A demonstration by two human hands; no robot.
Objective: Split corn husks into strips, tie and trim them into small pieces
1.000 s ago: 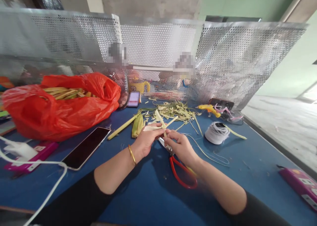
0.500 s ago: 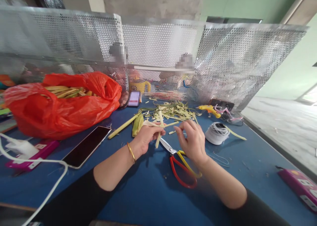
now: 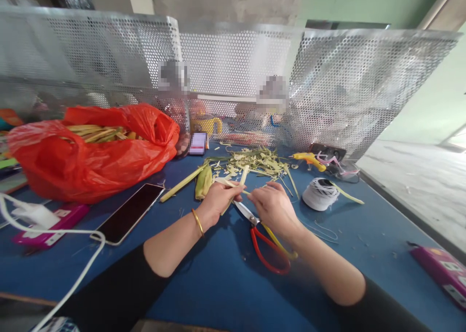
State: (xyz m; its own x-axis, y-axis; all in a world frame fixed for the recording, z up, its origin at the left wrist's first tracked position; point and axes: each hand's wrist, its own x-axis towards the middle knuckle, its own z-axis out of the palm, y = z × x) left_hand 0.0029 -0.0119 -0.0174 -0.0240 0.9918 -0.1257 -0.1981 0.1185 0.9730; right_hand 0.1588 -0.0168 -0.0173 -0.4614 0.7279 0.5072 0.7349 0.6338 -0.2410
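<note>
Pale green plant strips (image 3: 244,174), crossed over each other, are pinched in my left hand (image 3: 220,199), which wears a gold bangle. My right hand (image 3: 274,206) has its fingers closed on the right end of a strip, just beside the left fingertips. Under and between the hands lie scissors (image 3: 268,254) with one red and one yellow handle, their blades pointing up and left. A folded green husk piece (image 3: 203,182) sits behind my left hand, with a long stalk (image 3: 184,182) beside it. Beyond both hands spreads a heap of green scraps (image 3: 257,161).
A red plastic bag (image 3: 98,164) of stalks stands at left, near a dark phone (image 3: 129,214) and a purple power strip (image 3: 54,230). At right are a white string spool (image 3: 319,196), a yellow glue gun (image 3: 309,160) and a purple box (image 3: 440,271). Perforated metal panels (image 3: 236,55) border the table's back.
My right hand has moved left and closed on the strip's end, where its fingers were apart from it before. The crossed strips have tilted to the right in my left hand.
</note>
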